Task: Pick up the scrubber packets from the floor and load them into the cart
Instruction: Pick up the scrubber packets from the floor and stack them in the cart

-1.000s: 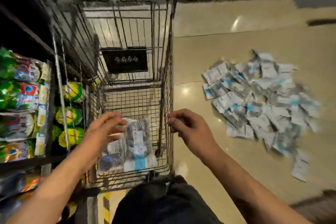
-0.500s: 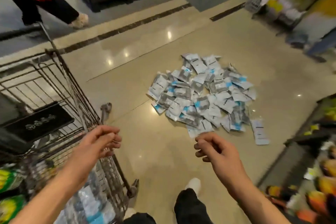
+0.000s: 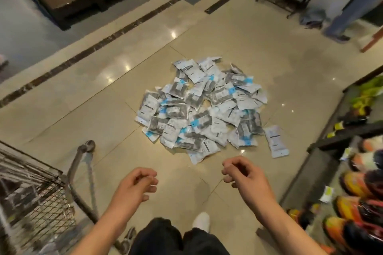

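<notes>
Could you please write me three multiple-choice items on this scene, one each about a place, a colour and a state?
1. Where does the wire cart stand relative to the pile of scrubber packets?
A. lower left of it
B. beyond it
C. on top of it

2. What accent colour marks the packets?
A. red
B. light blue
C. purple

3. What do the left hand and right hand hold?
A. one packet each
B. the cart handle
C. nothing

Answers: 1 A, the cart sits at the lower left edge of the view; 2 B, blue patches show on the white and grey packets; 3 C, both hands hover loosely curled and empty above the floor.
</notes>
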Available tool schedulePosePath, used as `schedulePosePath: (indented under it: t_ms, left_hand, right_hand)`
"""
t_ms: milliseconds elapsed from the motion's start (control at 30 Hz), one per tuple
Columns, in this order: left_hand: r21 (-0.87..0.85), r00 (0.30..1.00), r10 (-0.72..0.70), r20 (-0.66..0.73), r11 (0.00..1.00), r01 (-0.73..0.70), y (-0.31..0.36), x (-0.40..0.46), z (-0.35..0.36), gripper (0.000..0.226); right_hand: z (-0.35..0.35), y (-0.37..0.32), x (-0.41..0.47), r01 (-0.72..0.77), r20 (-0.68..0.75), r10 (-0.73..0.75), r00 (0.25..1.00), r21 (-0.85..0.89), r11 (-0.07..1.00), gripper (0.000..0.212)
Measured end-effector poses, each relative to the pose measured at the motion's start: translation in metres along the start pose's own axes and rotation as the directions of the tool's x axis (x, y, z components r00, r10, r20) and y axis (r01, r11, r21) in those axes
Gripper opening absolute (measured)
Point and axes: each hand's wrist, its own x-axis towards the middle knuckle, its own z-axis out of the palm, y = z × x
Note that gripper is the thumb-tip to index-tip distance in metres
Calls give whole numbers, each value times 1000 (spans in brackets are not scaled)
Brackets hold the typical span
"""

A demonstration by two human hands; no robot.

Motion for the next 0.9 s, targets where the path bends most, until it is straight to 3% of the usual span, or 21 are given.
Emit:
schedulePosePath:
  t_ms: [367,667,900]
  left_hand:
    - [139,996,-7,89,990,-6,89,105,88,20]
    - [248,955,11,298,965,-89,225,202,220,17]
    - [282,955,-52,291,959,-34,268,274,342,16]
  right_hand:
    - [-66,-7,115,-178,-75,183,980,67,982,11]
    - [-158,-22,208,-287,-180,311,933,148,946,13]
    - [-232,9,337,-323,-131,344,930,158,933,12]
